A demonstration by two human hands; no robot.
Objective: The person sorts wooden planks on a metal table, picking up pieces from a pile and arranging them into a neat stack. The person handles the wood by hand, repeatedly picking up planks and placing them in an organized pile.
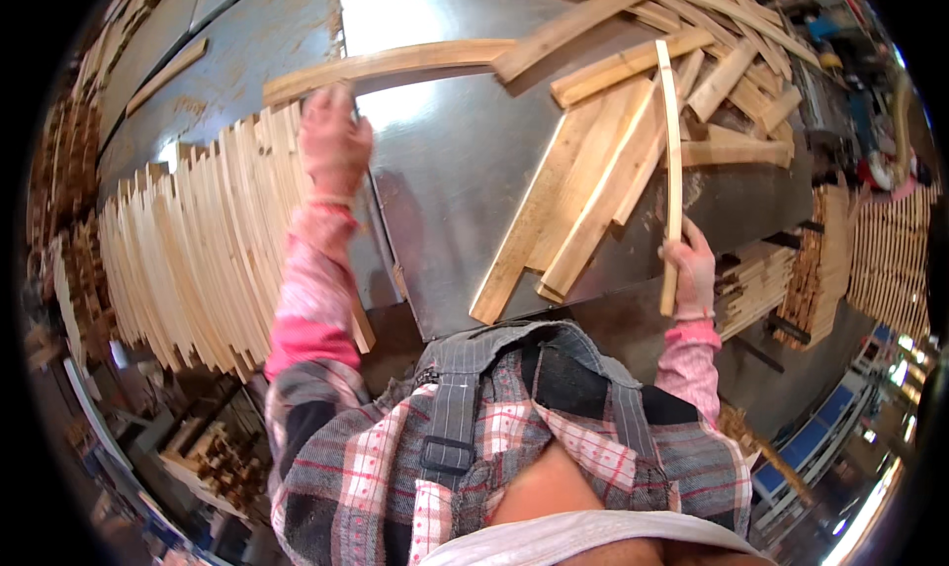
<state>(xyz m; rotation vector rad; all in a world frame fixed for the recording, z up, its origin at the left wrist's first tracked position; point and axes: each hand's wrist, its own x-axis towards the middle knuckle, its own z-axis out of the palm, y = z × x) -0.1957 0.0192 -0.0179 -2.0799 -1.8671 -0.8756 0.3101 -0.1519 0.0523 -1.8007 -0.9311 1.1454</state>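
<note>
My right hand (692, 274) is closed around the near end of a long, narrow wooden strip (673, 161), which stands out away from me past the loose boards. On the left, my left hand (334, 149) is over the far right end of a row of wooden strips (198, 255) set side by side. Its fingers reach forward, slightly bent and a little blurred, with the thumb apart. Just beyond its fingertips lies a long board (395, 60) placed crosswise. Below my left forearm the near end of another strip (363, 329) shows; the forearm hides its rest.
Several loose boards (563, 190) lie slanted on the metal table (435, 210). A jumbled pile of boards (736, 82) covers its far right. One short strip (168, 77) lies far left. Stacked wood (816, 269) stands right of the table, with more stacks (213, 452) at lower left.
</note>
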